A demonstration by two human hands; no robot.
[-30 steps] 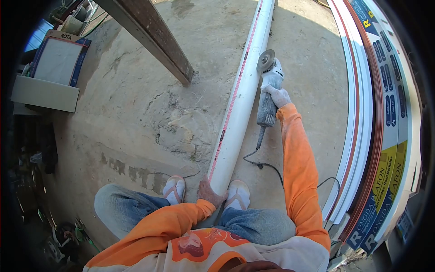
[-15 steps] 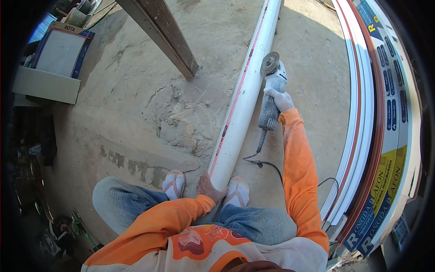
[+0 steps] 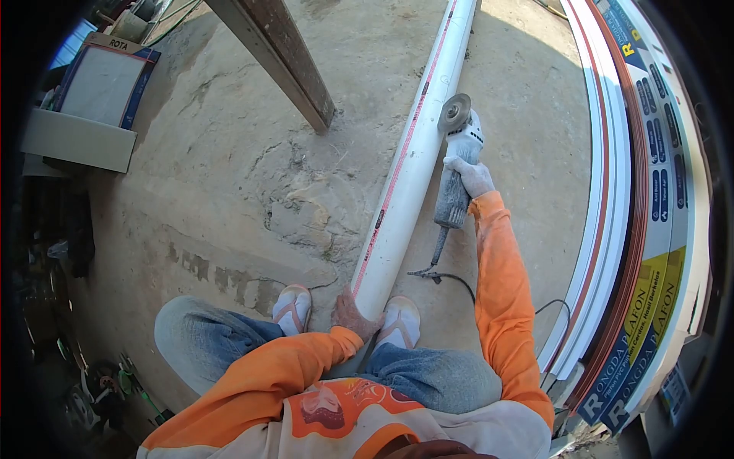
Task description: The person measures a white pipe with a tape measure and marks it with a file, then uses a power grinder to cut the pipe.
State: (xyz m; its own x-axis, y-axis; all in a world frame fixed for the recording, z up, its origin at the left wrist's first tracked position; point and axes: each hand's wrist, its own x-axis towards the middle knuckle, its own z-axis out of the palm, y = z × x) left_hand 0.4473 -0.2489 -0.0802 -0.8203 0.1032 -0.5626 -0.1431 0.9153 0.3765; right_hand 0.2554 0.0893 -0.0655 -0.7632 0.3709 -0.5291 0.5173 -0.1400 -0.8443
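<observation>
Concrete floor [image 3: 229,153], rough and cracked, carries everything. Along its right side lies a stack of packed panels [image 3: 642,191]. A long white plank [image 3: 405,168] lies flat on the floor, and its long axis runs from between the person's feet straight away from the body. The angle grinder [image 3: 451,203] is just beside the plank's right edge, with the right hand [image 3: 472,174] clenched around its handle. The left hand [image 3: 353,314], nearer to the body, grips the plank's near end with curled fingers.

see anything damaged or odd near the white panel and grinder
The concrete floor left of the white panel is cracked and flaking. The grinder in the right hand looks dusty but whole.
</observation>
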